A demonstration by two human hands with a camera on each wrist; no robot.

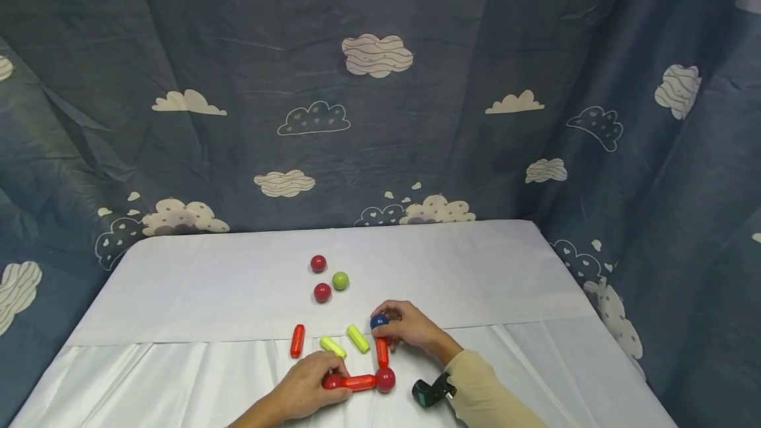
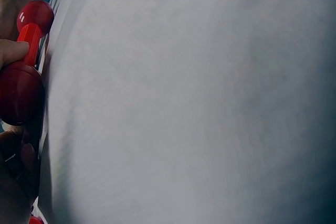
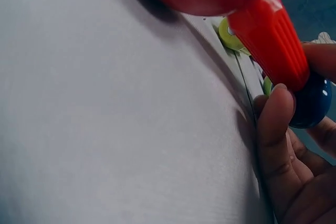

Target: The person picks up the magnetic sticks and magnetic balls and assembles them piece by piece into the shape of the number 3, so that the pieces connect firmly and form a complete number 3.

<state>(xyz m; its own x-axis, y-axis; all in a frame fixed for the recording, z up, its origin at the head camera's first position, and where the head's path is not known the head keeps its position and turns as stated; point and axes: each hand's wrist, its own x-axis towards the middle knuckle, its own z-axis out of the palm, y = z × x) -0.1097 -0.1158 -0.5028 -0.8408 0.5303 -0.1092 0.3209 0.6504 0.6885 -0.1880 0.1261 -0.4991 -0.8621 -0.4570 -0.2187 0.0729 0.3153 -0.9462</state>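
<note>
Two hands at work. Left hand (image 1: 312, 385) curled, nearly closed, gripping one red end ball (image 1: 331, 382). Right hand (image 1: 413, 327) pinching one blue ball (image 1: 379, 321), thumb and fingers apart by only its width; ball against a rod's tip, whether fixed there cannot tell. Two red rods (image 1: 359, 383) meet at one red corner ball (image 1: 385, 379), an L on white cloth (image 1: 505, 362). Loose beyond: two red balls (image 1: 322, 292), one green ball (image 1: 340, 281), one loose red rod (image 1: 297, 341), two yellow rods (image 1: 359, 339). Count: six balls, five rods.
</note>
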